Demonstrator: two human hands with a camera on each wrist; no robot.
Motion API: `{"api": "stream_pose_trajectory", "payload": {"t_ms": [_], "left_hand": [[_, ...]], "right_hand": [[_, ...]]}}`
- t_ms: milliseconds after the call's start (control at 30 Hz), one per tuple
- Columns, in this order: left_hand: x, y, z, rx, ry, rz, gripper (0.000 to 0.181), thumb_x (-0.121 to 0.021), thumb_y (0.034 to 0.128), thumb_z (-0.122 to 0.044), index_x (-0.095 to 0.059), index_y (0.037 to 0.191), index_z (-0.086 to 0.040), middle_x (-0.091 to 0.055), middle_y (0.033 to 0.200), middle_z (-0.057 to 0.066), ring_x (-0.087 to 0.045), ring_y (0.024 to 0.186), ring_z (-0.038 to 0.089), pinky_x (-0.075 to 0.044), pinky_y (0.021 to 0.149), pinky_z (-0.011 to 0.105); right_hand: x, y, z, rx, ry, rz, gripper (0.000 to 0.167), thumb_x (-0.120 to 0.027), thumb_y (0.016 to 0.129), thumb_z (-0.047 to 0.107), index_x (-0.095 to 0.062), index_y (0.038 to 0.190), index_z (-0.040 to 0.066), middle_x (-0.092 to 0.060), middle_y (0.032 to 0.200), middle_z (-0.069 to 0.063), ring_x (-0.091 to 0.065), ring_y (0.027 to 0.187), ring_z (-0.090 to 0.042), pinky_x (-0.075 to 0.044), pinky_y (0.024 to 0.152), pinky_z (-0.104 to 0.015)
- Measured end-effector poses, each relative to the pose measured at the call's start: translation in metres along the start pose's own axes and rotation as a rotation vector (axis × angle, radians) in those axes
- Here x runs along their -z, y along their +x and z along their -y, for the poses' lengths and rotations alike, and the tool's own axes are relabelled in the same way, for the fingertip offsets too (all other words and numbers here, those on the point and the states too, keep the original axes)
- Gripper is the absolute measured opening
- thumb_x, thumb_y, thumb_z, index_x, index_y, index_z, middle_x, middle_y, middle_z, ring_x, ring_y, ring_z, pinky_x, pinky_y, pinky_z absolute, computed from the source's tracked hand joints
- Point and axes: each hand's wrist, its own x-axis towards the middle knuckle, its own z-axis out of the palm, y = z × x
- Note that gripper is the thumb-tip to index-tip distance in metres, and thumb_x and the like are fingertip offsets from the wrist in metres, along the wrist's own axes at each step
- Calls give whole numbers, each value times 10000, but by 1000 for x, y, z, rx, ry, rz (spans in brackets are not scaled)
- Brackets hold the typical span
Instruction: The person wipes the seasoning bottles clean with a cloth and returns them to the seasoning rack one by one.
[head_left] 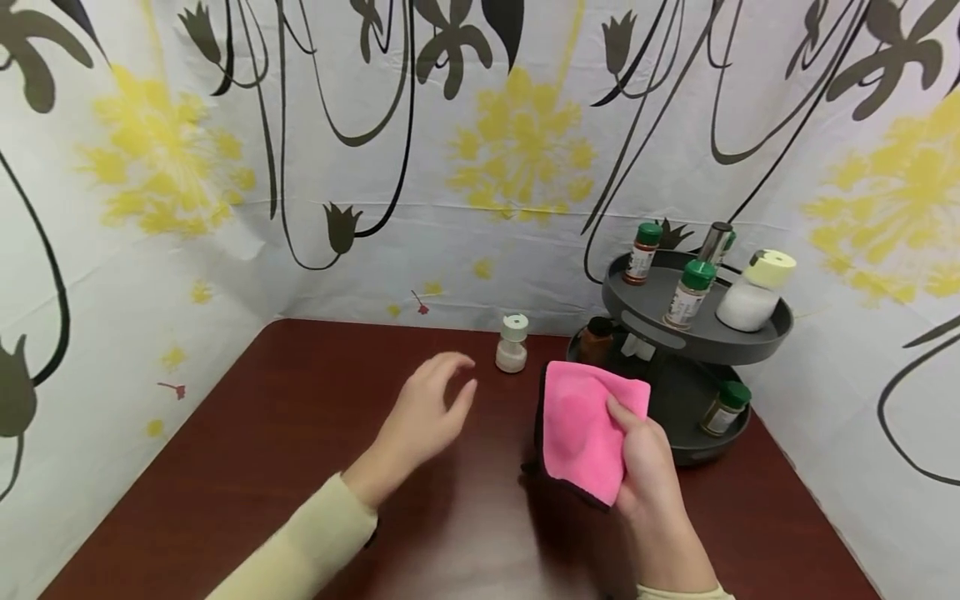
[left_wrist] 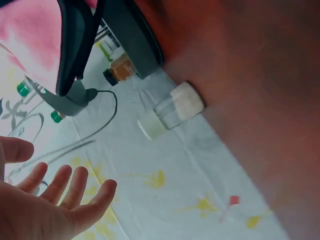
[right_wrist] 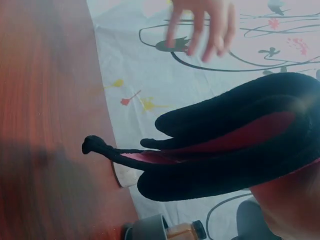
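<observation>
My right hand (head_left: 651,475) grips a folded pink cloth (head_left: 592,429) with black edging, thumb on its near face, held up in front of the tiered stand. In the right wrist view the folds of the cloth (right_wrist: 220,155) show edge-on, mostly black. My left hand (head_left: 423,412) is above the table with nothing in it, fingers loosely bent and thumb apart. In the left wrist view the palm and spread fingers of this hand (left_wrist: 60,207) show. Closest to it, a small clear jar (head_left: 512,357) with a white cap and pale contents stands upright near the table's back edge.
A dark grey two-tier round stand (head_left: 693,343) occupies the back right. Its upper tier carries green-capped spice jars (head_left: 686,302) and a white jar with a pale yellow cap (head_left: 748,298). Below are a brown bottle (head_left: 597,342) and a green-capped jar (head_left: 724,410). Patterned sheets (head_left: 360,183) surround the brown table (head_left: 247,433).
</observation>
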Motion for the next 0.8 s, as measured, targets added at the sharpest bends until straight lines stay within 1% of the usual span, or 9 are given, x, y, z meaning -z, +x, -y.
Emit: {"api": "stream_pose_trajectory", "payload": {"t_ms": [67,167,267,333,400,500,600,700,800], "left_hand": [[2,-16,4,16,4,-23,237,-684,1030,-164,-695,1258,-101,-714,1280,56,-691,1181,259,-583,1014,438],[5,-31,9,42,5,-66,225,-707,1015,-147,-702,1237,-106,-725,1246,52,-702,1143,229,-597,978,426],[8,-39,14,65,1,-94,214,-723,999,-124,-708,1211,-96,-735,1207,65,-707,1101,222,-603,943,424],[8,-39,17,88,-8,-88,214,-727,996,-118,-708,1208,-96,-735,1200,72,-705,1092,224,-603,934,429],[7,-35,17,110,-19,-69,220,-725,999,-125,-704,1217,-102,-733,1208,75,-701,1097,227,-602,936,435],[2,-27,16,146,-36,-21,229,-716,1009,-147,-698,1234,-114,-727,1237,77,-698,1114,236,-600,952,442],[-9,-14,16,178,-42,46,235,-703,1016,-171,-693,1245,-120,-722,1258,77,-700,1125,261,-596,961,451],[-26,6,19,224,-43,126,255,-689,1020,-192,-680,1262,-114,-715,1270,87,-698,1126,293,-590,958,469],[-47,35,28,289,-29,186,304,-684,1021,-222,-659,1295,-92,-707,1290,114,-689,1141,315,-577,974,484]], "right_hand": [[1,1,0,-4,10,-2,430,-527,1110,425,-432,1479,225,-610,1229,105,-597,1148,-60,-567,975,-231],[3,2,-2,-3,24,-5,433,-535,1106,421,-439,1479,223,-621,1220,119,-597,1138,-43,-563,972,-220],[5,2,-4,-8,13,-5,442,-543,1099,438,-437,1477,235,-615,1220,126,-594,1137,-41,-564,968,-216],[7,2,-6,-17,1,-7,443,-543,1097,450,-432,1473,245,-607,1218,125,-594,1137,-45,-567,964,-219],[9,3,-7,-26,-5,-12,437,-538,1099,453,-430,1470,248,-602,1215,122,-595,1134,-48,-569,963,-222],[12,4,-9,-36,-7,-22,413,-520,1110,441,-426,1461,245,-593,1219,123,-596,1134,-38,-566,970,-218],[13,4,-10,-35,-9,-33,401,-504,1117,430,-424,1462,241,-588,1235,123,-596,1141,-31,-563,983,-215],[16,5,-10,-33,-17,-36,407,-501,1117,438,-416,1470,253,-582,1257,121,-596,1156,-34,-565,991,-220],[17,5,-11,-31,-26,-36,415,-497,1118,444,-410,1474,250,-584,1259,119,-597,1159,-40,-564,991,-225]]}}
